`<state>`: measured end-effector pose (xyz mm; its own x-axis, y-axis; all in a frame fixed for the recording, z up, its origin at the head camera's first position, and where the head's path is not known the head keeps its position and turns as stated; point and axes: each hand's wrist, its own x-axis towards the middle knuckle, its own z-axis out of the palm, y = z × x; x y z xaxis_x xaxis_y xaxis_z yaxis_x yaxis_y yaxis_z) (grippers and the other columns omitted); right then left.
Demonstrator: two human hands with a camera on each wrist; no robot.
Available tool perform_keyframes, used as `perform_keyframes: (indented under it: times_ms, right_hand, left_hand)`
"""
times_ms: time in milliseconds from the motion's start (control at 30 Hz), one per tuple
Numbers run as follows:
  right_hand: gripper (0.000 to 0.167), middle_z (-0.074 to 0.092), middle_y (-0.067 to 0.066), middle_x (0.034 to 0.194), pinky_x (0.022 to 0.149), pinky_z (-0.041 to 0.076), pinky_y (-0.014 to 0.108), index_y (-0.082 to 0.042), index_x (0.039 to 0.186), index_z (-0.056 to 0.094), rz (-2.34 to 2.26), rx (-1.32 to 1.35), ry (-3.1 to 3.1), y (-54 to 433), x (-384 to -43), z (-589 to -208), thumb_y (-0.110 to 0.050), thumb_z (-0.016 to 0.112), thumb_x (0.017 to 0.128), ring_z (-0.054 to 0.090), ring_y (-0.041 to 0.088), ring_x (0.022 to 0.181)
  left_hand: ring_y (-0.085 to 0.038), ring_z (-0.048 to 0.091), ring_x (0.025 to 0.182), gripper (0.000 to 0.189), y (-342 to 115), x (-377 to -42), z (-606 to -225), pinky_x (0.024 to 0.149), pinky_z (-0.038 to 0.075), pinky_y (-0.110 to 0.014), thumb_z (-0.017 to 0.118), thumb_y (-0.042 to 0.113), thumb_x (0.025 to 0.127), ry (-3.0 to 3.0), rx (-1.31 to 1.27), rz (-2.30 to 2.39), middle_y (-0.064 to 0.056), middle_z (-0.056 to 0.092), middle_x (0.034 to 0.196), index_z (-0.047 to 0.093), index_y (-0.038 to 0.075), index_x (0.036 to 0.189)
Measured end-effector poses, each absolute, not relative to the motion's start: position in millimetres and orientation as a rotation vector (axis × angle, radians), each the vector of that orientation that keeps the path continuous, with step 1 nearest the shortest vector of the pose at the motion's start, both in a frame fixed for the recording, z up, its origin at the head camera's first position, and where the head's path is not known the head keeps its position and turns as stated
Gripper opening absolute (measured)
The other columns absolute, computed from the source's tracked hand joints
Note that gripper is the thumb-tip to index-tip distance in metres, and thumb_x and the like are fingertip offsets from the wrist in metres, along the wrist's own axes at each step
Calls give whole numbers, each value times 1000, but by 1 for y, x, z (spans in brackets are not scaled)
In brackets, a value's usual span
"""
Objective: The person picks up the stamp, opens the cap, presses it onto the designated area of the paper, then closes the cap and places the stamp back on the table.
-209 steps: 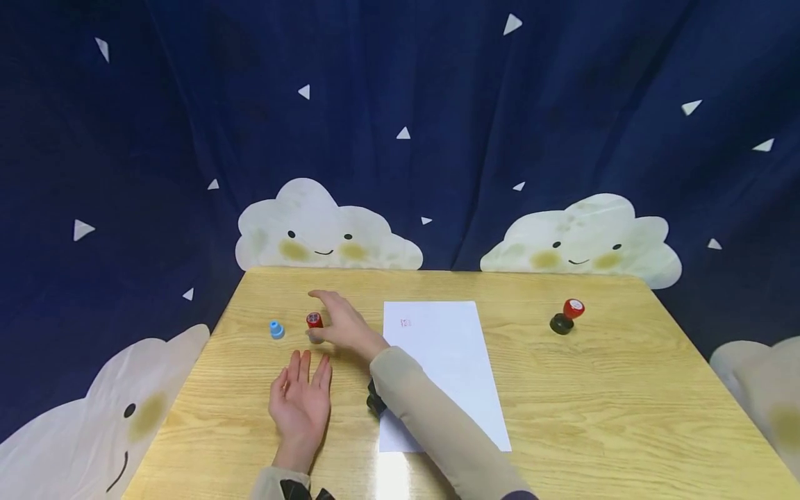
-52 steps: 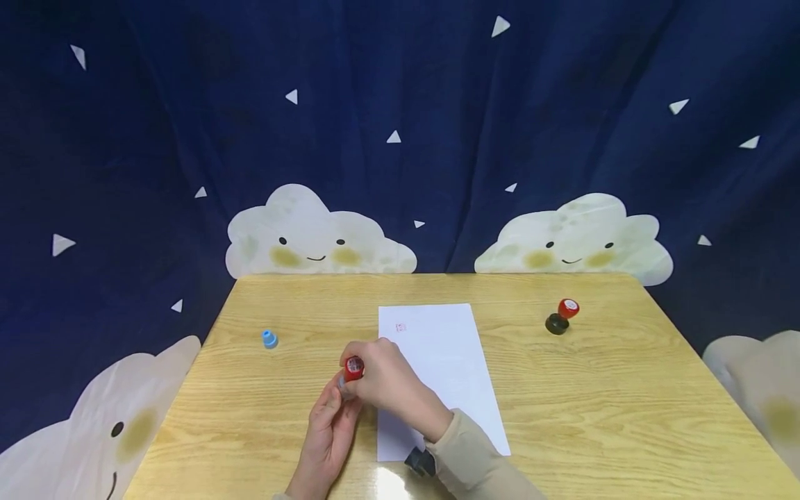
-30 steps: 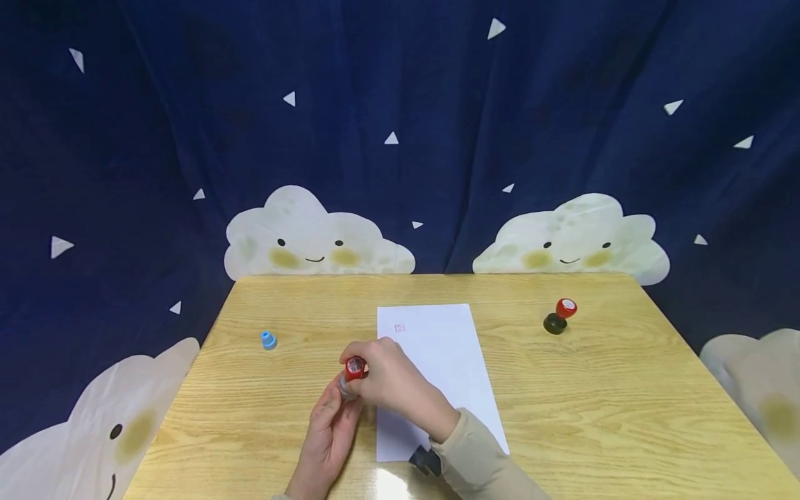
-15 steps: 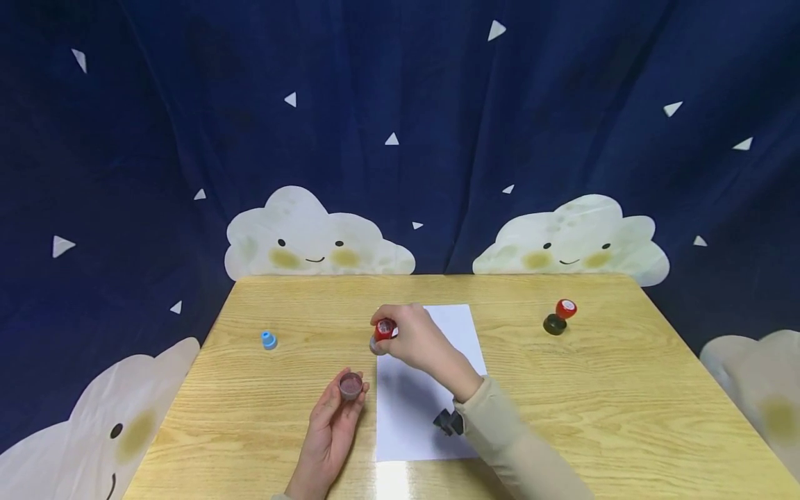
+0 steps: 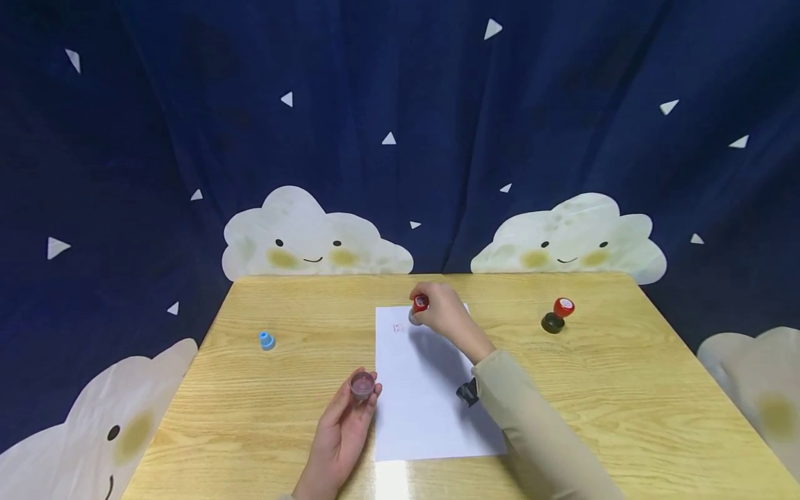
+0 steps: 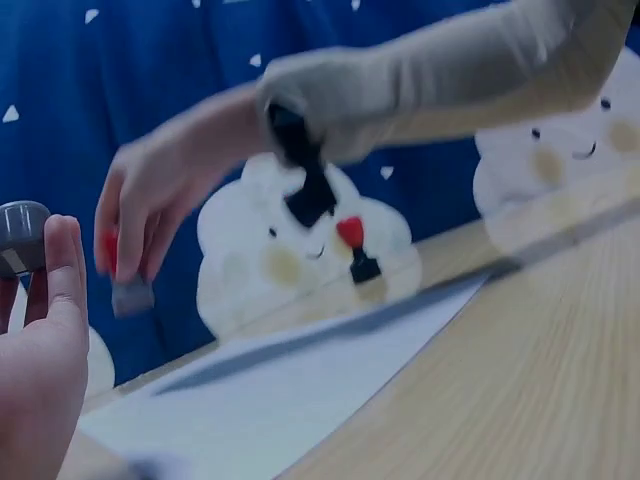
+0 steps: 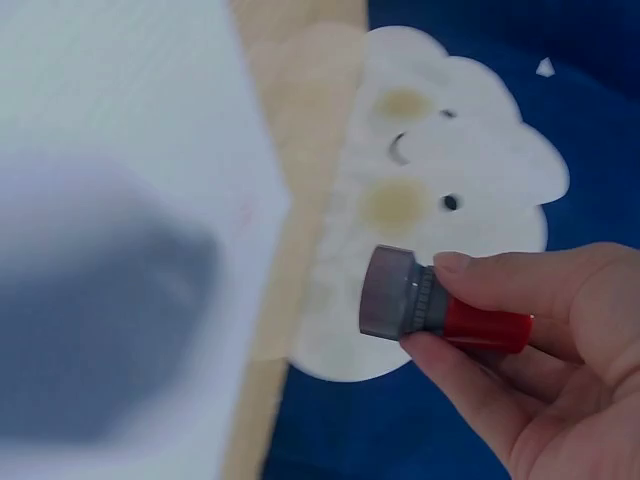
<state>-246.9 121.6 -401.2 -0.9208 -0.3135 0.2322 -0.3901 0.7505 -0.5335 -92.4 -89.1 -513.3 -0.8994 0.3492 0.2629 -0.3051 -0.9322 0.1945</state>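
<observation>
My right hand (image 5: 446, 312) is pinching the red-and-grey stamp (image 7: 432, 303) — likely light, rigid, best held mid-handle — my left hand (image 5: 340, 432) gripping a cap (image 5: 362, 386).

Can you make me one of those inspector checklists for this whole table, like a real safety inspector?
Surface: pale wood-grain table, with a white sheet of paper bearing a small red mark.
Job's things: red-and-grey stamp, held above the paper; round cap-like piece.
Clutter: small blue piece on one side; red-and-black stamp standing on the other.
Left hand: holds the cap-like piece beside the paper's edge.
Right hand: grips the red-and-grey stamp.
Cables: nothing seen.
Surroundings: dark blue curtain with white triangles and smiling clouds.
</observation>
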Motion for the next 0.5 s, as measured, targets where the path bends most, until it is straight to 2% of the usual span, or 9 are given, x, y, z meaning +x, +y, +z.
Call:
perform_keyframes:
  times_ms: [267,500]
  right_hand:
    - [24,66,5,80,70,54,35,-2,91,72,872,532,-2834,131,-268,-436,3,81,69,59,21,77]
    - [29,67,7,83,69,55,34,1,97,73,872,487,-2897,131,-276,-455,2,83,70,58,21,78]
  left_hand:
    - [-31,55,125,48,-67,-88,-513,116,33,-28,16,11,109,184,384,2724,-18,55,132,57,-1,132]
    - [-28,57,124,47,-65,-87,-521,116,34,-28,18,11,110,287,362,2719,-16,57,131,58,1,131]
